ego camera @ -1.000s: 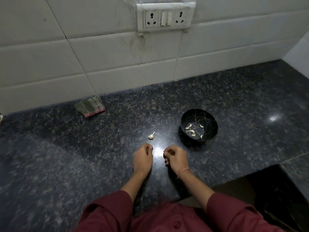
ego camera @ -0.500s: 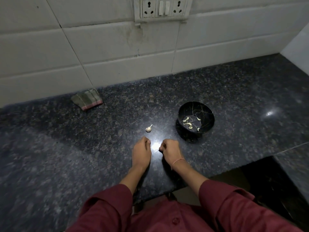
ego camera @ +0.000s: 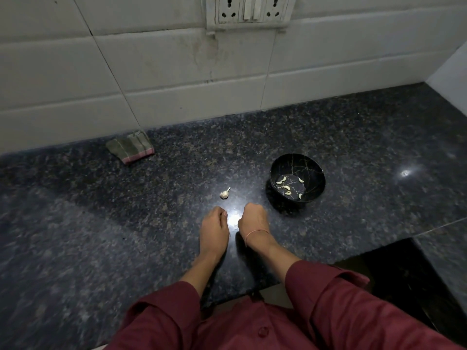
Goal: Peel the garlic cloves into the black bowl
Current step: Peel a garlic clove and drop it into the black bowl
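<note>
I count one black bowl [ego camera: 297,181] holding about six peeled cloves [ego camera: 286,186], one small garlic piece [ego camera: 224,193] on the dark surface [ego camera: 101,236], and one folded cloth [ego camera: 130,147] by the wall. The garlic lies just beyond my left hand [ego camera: 213,229], the bowl beyond my right hand [ego camera: 253,221]. Both fists are curled, slightly apart; I cannot tell what they pinch.
</note>
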